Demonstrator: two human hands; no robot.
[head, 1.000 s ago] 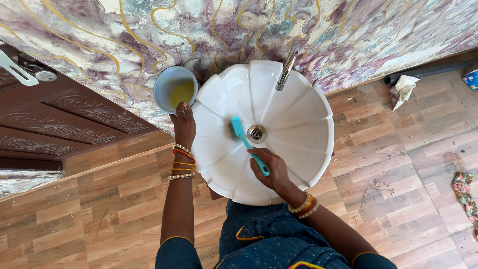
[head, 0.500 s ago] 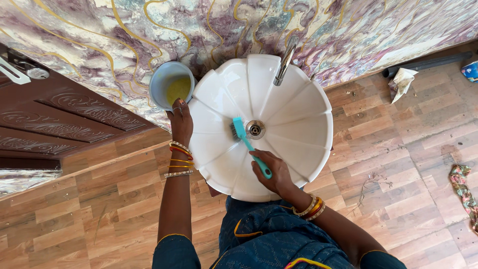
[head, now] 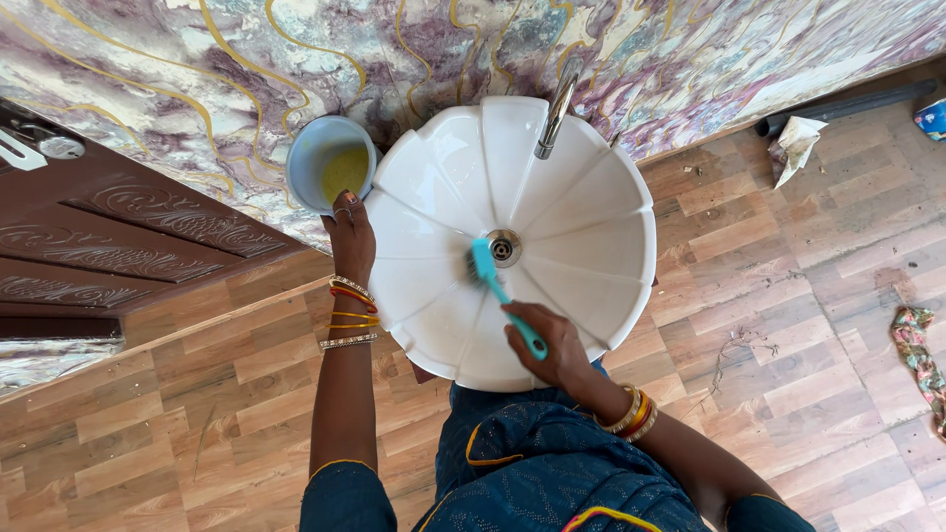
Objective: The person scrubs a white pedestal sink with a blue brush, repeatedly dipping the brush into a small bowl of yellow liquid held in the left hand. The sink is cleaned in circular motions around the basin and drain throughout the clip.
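1. Right now the right hand (head: 552, 347) is wrapped tight around the handle of a teal brush (head: 501, 292), over the near rim of the white basin (head: 591, 236).
2. Its bristled head lies on the basin's inner wall, just left of the drain (head: 504, 248) and touching the white surface.
3. The left hand (head: 351, 236) rests on the basin's left rim, and its fingertips hold the edge of a pale blue cup (head: 330, 163).
4. That cup sits just beside the basin, up and to the left, against the wall, with yellowish liquid inside.
5. A chrome tap (head: 555, 108) sticks out over the far side of the basin.
6. Behind the basin rises a marbled purple wall (head: 197, 69) with gold veins; left of the basin is a carved brown door (head: 108, 256).
7. To the right of the basin, on the wood-pattern floor (head: 788, 296), lie a crumpled paper (head: 791, 146) near the wall and a patterned cloth (head: 918, 357) farther right.
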